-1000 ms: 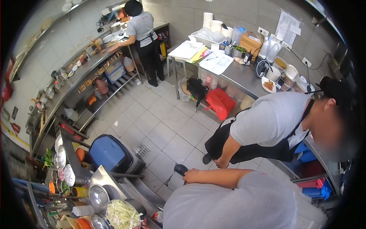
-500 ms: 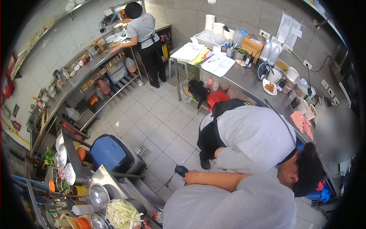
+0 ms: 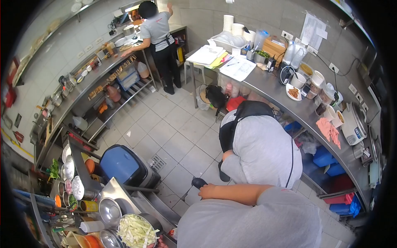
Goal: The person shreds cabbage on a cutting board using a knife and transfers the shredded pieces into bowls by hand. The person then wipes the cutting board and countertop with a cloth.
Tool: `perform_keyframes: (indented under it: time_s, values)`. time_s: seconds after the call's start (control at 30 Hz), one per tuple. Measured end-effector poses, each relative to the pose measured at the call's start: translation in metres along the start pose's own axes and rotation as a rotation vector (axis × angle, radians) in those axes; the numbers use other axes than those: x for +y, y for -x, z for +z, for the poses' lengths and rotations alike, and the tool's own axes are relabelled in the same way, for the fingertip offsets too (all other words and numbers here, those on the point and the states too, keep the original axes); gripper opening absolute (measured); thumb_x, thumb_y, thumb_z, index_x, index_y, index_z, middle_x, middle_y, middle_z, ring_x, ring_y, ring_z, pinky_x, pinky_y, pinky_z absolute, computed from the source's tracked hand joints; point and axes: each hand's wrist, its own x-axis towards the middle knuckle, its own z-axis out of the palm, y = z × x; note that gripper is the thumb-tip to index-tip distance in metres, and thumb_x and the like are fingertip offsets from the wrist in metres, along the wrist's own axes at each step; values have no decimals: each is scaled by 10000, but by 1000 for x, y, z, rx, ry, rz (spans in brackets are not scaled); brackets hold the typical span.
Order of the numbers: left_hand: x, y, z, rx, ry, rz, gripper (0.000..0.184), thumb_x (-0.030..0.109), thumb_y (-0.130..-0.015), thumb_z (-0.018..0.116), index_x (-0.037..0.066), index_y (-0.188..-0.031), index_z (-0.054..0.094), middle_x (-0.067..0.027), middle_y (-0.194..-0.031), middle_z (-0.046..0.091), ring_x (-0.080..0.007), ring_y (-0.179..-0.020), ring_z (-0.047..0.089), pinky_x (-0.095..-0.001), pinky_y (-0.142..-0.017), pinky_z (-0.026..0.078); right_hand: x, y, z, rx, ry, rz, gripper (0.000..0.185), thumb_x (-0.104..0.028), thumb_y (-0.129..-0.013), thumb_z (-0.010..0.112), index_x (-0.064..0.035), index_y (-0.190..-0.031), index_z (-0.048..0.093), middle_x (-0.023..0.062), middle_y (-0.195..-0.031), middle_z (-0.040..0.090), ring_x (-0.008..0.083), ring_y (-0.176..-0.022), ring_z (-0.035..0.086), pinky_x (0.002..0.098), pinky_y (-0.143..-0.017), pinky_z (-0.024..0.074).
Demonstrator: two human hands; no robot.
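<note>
My right hand [image 3: 208, 191] reaches out from my grey sleeve above the floor. Its fingers are wrapped at the base of a dark rounded object [image 3: 199, 182], whose kind I cannot make out. At the bottom edge, part of my left hand [image 3: 160, 243] shows, its fingers curled against the side of a metal bowl of cut cabbage [image 3: 136, 230]; most of that hand is cut off. An empty metal bowl [image 3: 110, 211] and a white squeeze bottle [image 3: 90, 226] stand beside the cabbage.
A co-worker [image 3: 264, 144] bends down close to my right arm, by the steel counter [image 3: 285, 89]. A blue-lidded bin [image 3: 120, 163] stands on the tiled floor. Another person [image 3: 157, 45] works at the far counter. Several containers [image 3: 77, 188] fill the near-left station.
The bent co-worker has shifted left and lower, with the head now hidden, uncovering shelves and a white appliance on the right. The far person has raised an arm. My hands barely move.
</note>
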Motion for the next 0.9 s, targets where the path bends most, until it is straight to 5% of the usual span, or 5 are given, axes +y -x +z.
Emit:
perform_keyframes:
  time_s: [0.5,0.9]
  values:
    - [-12,14,10,0,-151,178,248,106,-1030,597,44,-1250,693,-122,-1078,745,-220,-812,684,-306,-616,553,2,3,-1,6,22,20,403,-431,-1023,655,-150,-1300,739,172,-1308,690,376,-1263,675,539,-974,589]
    - [-3,4,-2,-31,-3,31,280,116,-982,669,59,-1251,717,-122,-1145,774,-258,-904,732,-347,-667,601,3,7,1,-1,-7,28,397,-416,-1024,655,-156,-1312,737,183,-1323,688,380,-1253,682,532,-961,595]
